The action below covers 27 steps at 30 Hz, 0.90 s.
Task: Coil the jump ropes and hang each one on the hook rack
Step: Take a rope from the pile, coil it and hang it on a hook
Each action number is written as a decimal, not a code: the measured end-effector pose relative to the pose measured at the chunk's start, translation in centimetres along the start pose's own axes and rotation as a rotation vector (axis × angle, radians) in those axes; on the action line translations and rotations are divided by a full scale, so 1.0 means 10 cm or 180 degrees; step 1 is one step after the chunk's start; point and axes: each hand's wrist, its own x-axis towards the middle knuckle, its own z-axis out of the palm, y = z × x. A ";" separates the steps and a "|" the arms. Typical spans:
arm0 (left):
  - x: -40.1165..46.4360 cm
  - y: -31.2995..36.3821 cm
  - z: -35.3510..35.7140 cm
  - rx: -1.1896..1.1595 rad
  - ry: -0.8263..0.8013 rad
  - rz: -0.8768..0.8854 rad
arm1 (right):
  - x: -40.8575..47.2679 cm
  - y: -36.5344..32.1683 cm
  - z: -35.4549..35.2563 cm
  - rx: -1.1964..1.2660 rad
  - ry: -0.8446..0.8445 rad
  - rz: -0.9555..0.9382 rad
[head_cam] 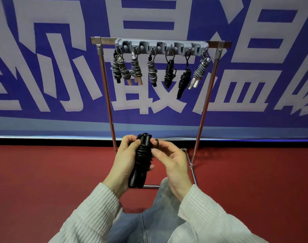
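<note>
While seven coiled ropes already hang from the grey hook rack, the left hand clasps a wound black jump rope below the rack, and the right hand pinches its end loop, the rope not yet hung.

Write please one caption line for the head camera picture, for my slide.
Both hands, left hand and right hand, hold a coiled black jump rope before the hook rack, where seven coiled ropes hang.
</note>
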 end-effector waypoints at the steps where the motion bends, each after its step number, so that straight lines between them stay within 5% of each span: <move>1: 0.00 -0.01 -0.01 0.0067 -0.0006 0.0044 | 0.00 0.01 -0.01 -0.0104 0.0008 -0.0028; 9: 0.05 -0.19 -0.02 0.0364 0.0131 0.0413 | 0.06 0.05 -0.10 -0.1149 -0.0098 -0.0256; 16: 0.09 -0.20 -0.04 0.1136 -0.0137 0.0668 | 0.06 0.07 0.00 -0.0677 0.0228 -0.0376; 22: 0.05 -0.21 -0.01 0.0772 -0.0170 0.0586 | 0.04 -0.01 0.16 0.0097 0.0371 -0.0073; 27: 0.08 -0.18 -0.07 0.0546 -0.0039 0.0570 | 0.04 -0.02 0.19 0.0315 -0.0076 0.0105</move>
